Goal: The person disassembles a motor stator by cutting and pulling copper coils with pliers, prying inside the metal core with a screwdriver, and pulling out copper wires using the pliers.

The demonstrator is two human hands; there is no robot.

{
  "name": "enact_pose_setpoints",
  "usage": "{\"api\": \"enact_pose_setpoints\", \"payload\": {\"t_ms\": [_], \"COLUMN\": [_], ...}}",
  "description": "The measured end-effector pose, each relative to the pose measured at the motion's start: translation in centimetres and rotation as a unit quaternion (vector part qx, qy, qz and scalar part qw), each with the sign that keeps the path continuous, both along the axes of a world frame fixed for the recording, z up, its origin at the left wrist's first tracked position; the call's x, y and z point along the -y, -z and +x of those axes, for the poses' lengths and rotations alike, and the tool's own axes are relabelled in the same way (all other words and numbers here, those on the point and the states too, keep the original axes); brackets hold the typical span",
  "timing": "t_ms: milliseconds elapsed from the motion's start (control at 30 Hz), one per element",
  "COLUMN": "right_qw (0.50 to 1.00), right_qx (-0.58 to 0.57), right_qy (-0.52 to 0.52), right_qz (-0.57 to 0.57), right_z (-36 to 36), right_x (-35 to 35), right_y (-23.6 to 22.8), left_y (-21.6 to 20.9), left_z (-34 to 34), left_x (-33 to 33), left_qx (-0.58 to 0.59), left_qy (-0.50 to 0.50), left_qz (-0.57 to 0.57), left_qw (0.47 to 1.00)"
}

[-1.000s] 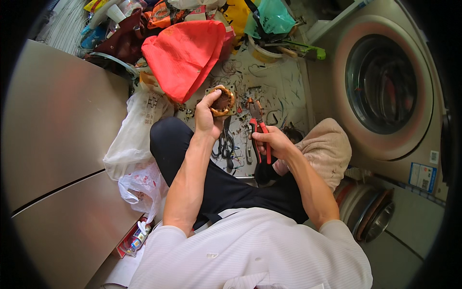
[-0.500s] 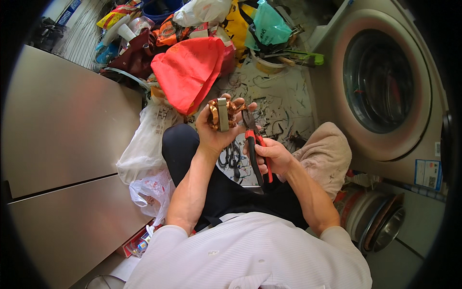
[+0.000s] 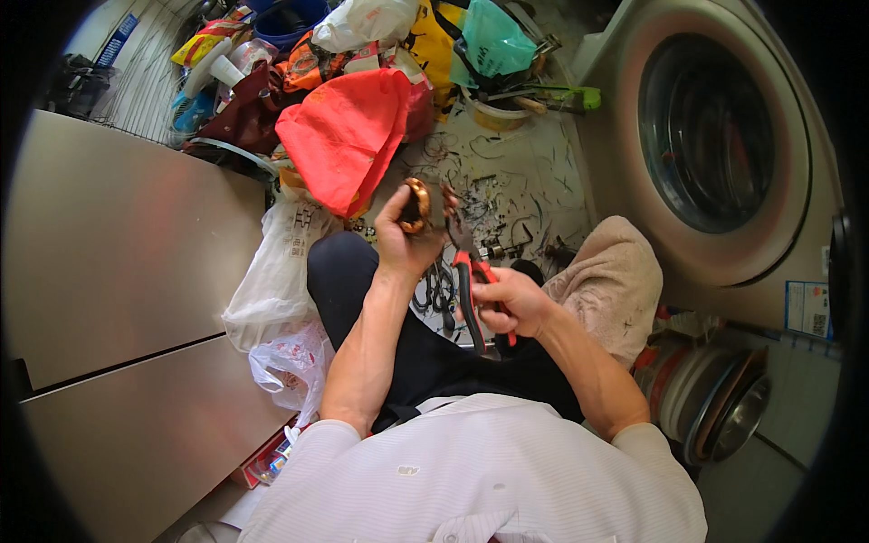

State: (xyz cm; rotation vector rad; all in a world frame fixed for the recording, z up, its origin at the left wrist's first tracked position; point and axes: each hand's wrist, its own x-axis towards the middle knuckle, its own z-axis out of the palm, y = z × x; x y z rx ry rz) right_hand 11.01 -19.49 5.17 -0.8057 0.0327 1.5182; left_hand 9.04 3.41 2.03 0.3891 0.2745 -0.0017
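Soft, even light falls brightest on the pale striped shirt (image 3: 543, 462). The metallic grey panel (image 3: 145, 244) carries a diffuse reddish sheen, and faint reflections cross the washing machine's dark door glass (image 3: 706, 136). Motion blur smears the area between the left hand (image 3: 404, 242), the copper coil (image 3: 417, 192) and the pliers' (image 3: 465, 291) tips. Black vignetting rings the view; straight edges bow.

- Floor (image 3: 556, 149), right edge: front-loading washing machine (image 3: 711, 145) stands like a wall.
- Left edge: silver-fronted cabinet (image 3: 136, 262) and white plastic bag (image 3: 279, 276) block.
- Far edge: red cloth (image 3: 342, 136) and yellowish tub (image 3: 494, 118) obstruct.
- Over the middle: copper coil (image 3: 422, 201), red-handled pliers (image 3: 463, 239).
- Between cloth and washing machine, a hand could pass above wire scraps (image 3: 440, 145).
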Motion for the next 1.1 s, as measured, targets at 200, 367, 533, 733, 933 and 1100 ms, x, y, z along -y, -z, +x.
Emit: {"api": "enact_pose_setpoints", "payload": {"t_ms": [200, 367, 533, 733, 933, 1100], "right_qw": [0.998, 0.999, 0.992, 0.997, 0.999, 0.999], "right_qx": [0.038, -0.003, -0.122, -0.069, -0.038, 0.032], "right_qy": [-0.015, 0.037, -0.023, -0.014, -0.014, -0.024], "right_qz": [-0.053, -0.019, 0.027, 0.025, 0.017, -0.001], "right_z": [-3.8, -5.8, -8.9, -8.8, -8.8, -8.9], "right_x": [0.7, 1.7, 3.1, 2.2, 2.4, 2.0], "right_y": [-0.4, -1.5, -0.1, 0.0, 0.3, -0.1], "left_y": [-1.2, 1.4, 1.0, 2.4, 1.8, 2.3], "left_z": [0.2, 0.4, 1.5, 0.9, 1.6, 1.8], "left_x": [-0.4, -0.9, -0.5, -1.8, -0.5, -0.6], "left_qx": [0.0, -0.086, -0.089, -0.095, -0.105, -0.091], "left_qy": [-0.07, -0.071, -0.071, -0.098, -0.105, -0.127], "left_qz": [-0.068, 0.099, 0.064, 0.131, 0.133, 0.075], "left_qw": [0.995, 0.989, 0.991, 0.982, 0.98, 0.985]}}
